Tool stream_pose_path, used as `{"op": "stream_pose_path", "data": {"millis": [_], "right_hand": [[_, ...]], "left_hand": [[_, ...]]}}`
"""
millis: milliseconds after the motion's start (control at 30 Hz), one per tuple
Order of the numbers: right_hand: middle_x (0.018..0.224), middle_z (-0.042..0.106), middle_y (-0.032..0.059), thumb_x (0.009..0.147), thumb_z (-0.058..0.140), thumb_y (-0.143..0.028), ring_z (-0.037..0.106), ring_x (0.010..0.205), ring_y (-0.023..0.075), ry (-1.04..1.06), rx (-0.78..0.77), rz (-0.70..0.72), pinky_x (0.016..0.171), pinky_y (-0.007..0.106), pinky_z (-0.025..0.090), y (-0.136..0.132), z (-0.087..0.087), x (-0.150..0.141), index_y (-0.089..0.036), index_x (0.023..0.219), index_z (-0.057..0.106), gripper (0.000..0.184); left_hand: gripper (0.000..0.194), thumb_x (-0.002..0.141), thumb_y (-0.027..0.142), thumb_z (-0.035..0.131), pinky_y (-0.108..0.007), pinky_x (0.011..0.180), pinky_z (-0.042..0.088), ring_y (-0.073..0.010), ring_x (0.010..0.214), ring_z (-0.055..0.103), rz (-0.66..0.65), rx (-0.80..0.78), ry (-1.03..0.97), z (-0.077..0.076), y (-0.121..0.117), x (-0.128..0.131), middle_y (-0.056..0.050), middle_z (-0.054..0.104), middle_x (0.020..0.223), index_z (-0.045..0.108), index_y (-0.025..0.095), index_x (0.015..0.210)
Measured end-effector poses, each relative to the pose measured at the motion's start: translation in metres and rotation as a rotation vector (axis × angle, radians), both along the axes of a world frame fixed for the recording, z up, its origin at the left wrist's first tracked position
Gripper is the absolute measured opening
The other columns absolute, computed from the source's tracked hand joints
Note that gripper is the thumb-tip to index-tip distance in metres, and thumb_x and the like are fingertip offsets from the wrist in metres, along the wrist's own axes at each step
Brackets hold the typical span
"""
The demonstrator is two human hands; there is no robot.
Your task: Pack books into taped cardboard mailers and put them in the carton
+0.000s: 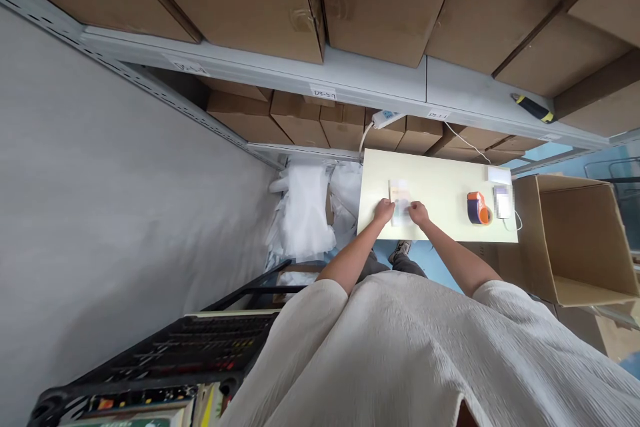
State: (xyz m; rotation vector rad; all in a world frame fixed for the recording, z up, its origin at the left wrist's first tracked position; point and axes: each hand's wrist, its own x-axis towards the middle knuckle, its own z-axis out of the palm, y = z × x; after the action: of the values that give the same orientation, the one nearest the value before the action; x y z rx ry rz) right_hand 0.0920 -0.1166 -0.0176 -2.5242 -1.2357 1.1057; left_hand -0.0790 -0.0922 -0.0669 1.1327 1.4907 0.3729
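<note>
A pale, flat, book-like item (pixel 400 195) with faint colored print lies on the cream tabletop (pixel 435 180); its exact kind is too small to make out. My left hand (pixel 384 210) grips its left edge, fingers curled in. At the lower right edge, my right hand (pixel 418 213) is closed on it too. Further right on the table stands an orange and purple tape dispenser (pixel 477 208). Beside it are a white-and-grey device (pixel 503 202) with a cable and a small white box (pixel 499 175).
Metal shelving (pixel 370 77) full of cartons (pixel 380 0) hangs over the table's back. A utility knife (pixel 534 109) and a power strip (pixel 389 118) rest on it. White packing bags (pixel 305 210) lie left, a black crate (pixel 225 340) of books behind, an open carton (pixel 585 233) right.
</note>
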Motion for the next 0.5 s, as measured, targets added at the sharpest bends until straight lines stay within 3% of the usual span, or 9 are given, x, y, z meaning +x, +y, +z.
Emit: {"op": "stream_pose_path", "data": {"millis": [133,300,500], "right_hand": [[0.125,0.08,0.0135,0.091,0.065,-0.023,0.075,0.119,0.0279,-0.016,-0.012,-0.015,0.105,0.037,0.057,0.004,-0.003,0.002,-0.019,0.121,0.075,0.032],[0.119,0.081,0.0104,0.087,0.067,-0.021,0.075,0.114,0.026,0.007,0.005,-0.044,0.103,0.034,0.057,0.008,-0.012,0.002,-0.021,0.111,0.074,0.025],[0.096,0.079,0.0037,0.074,0.07,-0.016,0.073,0.093,0.0224,0.071,0.033,-0.121,0.085,0.03,0.057,0.017,-0.023,-0.01,-0.024,0.09,0.07,0.018]], "left_hand": [[0.049,0.098,0.029,0.069,-0.037,0.116,0.049,-0.031,0.145,0.064,0.026,-0.044,0.086,0.004,0.0,-0.003,-0.022,0.068,0.153,0.062,0.015,0.145],[0.049,0.099,0.021,0.066,-0.034,0.109,0.053,-0.0268,0.134,0.071,-0.016,-0.123,0.003,0.009,-0.008,-0.007,-0.017,0.071,0.15,0.058,0.018,0.147],[0.048,0.093,0.018,0.072,-0.034,0.111,0.054,-0.0278,0.139,0.069,0.034,-0.051,0.009,0.016,-0.006,-0.017,-0.014,0.07,0.153,0.064,0.021,0.14]]}}
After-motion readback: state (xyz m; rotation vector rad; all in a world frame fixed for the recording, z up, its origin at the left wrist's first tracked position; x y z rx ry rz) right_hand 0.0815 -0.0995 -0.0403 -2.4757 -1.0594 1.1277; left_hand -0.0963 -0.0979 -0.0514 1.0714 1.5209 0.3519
